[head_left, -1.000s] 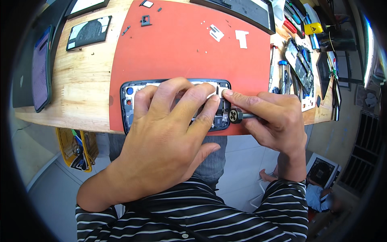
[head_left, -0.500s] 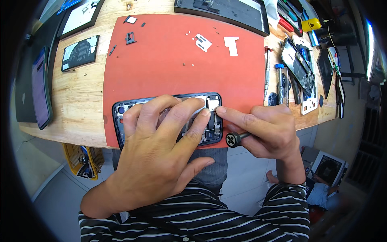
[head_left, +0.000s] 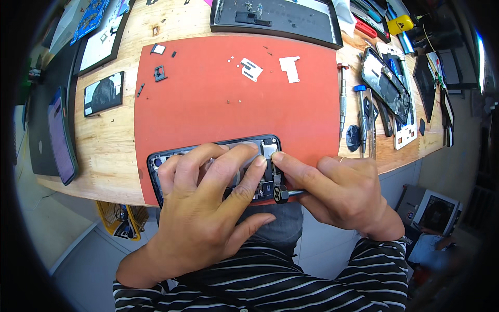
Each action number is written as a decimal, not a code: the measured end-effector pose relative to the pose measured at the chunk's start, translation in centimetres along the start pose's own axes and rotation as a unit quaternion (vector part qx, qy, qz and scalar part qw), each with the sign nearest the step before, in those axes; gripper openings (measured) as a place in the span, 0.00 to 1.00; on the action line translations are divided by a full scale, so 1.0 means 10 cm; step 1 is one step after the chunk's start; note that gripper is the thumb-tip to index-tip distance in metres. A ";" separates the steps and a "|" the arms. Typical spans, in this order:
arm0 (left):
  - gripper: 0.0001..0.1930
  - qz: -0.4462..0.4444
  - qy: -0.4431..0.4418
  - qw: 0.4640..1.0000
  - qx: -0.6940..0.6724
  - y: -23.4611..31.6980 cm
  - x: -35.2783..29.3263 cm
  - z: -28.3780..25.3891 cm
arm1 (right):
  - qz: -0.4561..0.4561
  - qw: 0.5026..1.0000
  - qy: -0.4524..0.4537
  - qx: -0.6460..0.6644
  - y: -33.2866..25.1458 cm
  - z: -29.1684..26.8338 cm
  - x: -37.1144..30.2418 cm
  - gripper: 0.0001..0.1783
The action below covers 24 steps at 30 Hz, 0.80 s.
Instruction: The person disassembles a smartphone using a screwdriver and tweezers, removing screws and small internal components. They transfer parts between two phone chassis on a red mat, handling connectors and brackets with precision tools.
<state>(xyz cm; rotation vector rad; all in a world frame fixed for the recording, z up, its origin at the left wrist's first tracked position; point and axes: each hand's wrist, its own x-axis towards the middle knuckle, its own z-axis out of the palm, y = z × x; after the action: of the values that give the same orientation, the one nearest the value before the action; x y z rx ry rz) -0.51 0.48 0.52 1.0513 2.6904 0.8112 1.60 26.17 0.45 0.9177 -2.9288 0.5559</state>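
An opened black phone (head_left: 267, 143) lies lengthwise at the near edge of a red work mat (head_left: 223, 104). My left hand (head_left: 208, 208) lies flat over most of it, fingers spread and pressing it down. My right hand (head_left: 338, 192) grips a small screwdriver (head_left: 281, 194) with a black knurled cap, its tip at the phone's right end beside my left fingertips. Most of the phone's inside is hidden under my fingers.
Small white shields (head_left: 289, 68) and loose tiny screws lie on the mat's far part. A black tray (head_left: 275, 18) stands behind the mat. Screwdrivers (head_left: 360, 117) and another opened phone (head_left: 384, 86) lie right of it. Dark phones (head_left: 104, 93) and a laptop sit at the left.
The view has shifted so the bench sits lower in frame. My left fingers have spread along the phone, and my right hand with the screwdriver stays at its right end.
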 end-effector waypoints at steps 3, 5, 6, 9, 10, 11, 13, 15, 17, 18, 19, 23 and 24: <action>0.37 0.001 0.003 1.000 0.002 -0.01 -0.01 0.02 | 0.014 0.999 0.006 0.032 -0.03 -0.01 0.01 0.34; 0.37 -0.003 0.004 1.000 -0.006 -0.01 -0.03 0.03 | 0.022 0.998 0.011 0.052 -0.03 0.00 0.01 0.33; 0.37 -0.004 0.002 1.000 -0.004 -0.01 -0.03 0.03 | 0.023 0.998 0.016 0.058 -0.03 0.02 0.01 0.33; 0.38 -0.005 -0.004 1.000 0.001 0.01 -0.02 0.02 | 0.026 0.997 0.022 0.066 -0.02 0.04 0.01 0.31; 0.38 -0.004 -0.004 1.000 0.005 0.01 -0.02 0.03 | 0.027 0.997 0.023 0.068 -0.02 0.04 0.01 0.31; 0.38 -0.005 -0.004 1.000 0.005 0.01 -0.02 0.03 | 0.027 0.997 0.026 0.074 -0.01 0.06 0.00 0.31; 0.38 -0.007 -0.005 1.000 0.003 0.02 -0.01 0.03 | 0.027 0.996 0.026 0.077 -0.01 0.05 0.01 0.30; 0.39 -0.001 -0.009 1.000 0.020 0.01 -0.01 0.02 | 0.033 0.995 0.027 0.088 0.00 0.05 0.01 0.29; 0.40 0.001 -0.010 1.000 0.027 0.01 0.00 0.02 | 0.039 0.993 0.034 0.102 0.02 0.08 -0.01 0.28; 0.40 0.000 -0.008 1.000 0.025 0.01 0.00 0.02 | 0.040 0.994 0.029 0.101 0.03 0.07 -0.02 0.27; 0.40 0.002 -0.001 1.000 0.022 0.01 0.00 0.03 | 0.024 0.994 0.031 0.099 0.05 0.08 -0.04 0.34; 0.40 -0.001 -0.009 1.000 0.012 0.01 0.02 0.01 | 0.002 0.996 0.016 0.093 0.08 0.06 -0.08 0.41; 0.40 -0.001 -0.008 1.000 0.010 0.01 0.02 0.01 | 0.004 0.996 0.008 0.090 0.07 0.05 -0.07 0.40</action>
<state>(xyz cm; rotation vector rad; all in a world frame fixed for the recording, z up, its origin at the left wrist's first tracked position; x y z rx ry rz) -0.58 0.68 0.47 1.0549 2.6908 0.7735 1.80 26.93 -0.37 0.9118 -2.9061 0.8340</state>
